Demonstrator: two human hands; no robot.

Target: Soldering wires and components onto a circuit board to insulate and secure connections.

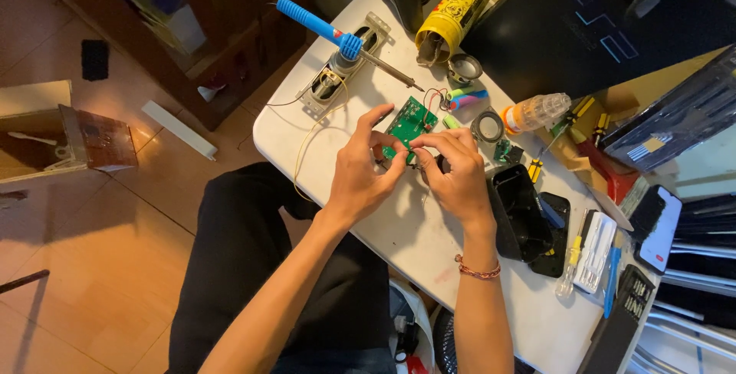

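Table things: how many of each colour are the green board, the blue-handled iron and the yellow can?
Green: 1, circuit board, pinched by left hand and right hand
Blue: 1, soldering iron
Yellow: 1, can
Total: 3

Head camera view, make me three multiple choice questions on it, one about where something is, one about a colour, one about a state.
1. Where does the soldering iron lie?
A. On a metal stand beyond the hands
B. On the floor
C. In the black tray

2. What colour is the circuit board?
A. Red
B. Green
C. White

3. How do the hands stand to the board?
A. Both are off the table
B. Only one touches it
C. Both pinch at its near edge

Answers: 1 A, its blue handle rests across the stand on the white table. 2 B, the board shows green between the fingers. 3 C, the left hand and right hand meet at the board's near edge.
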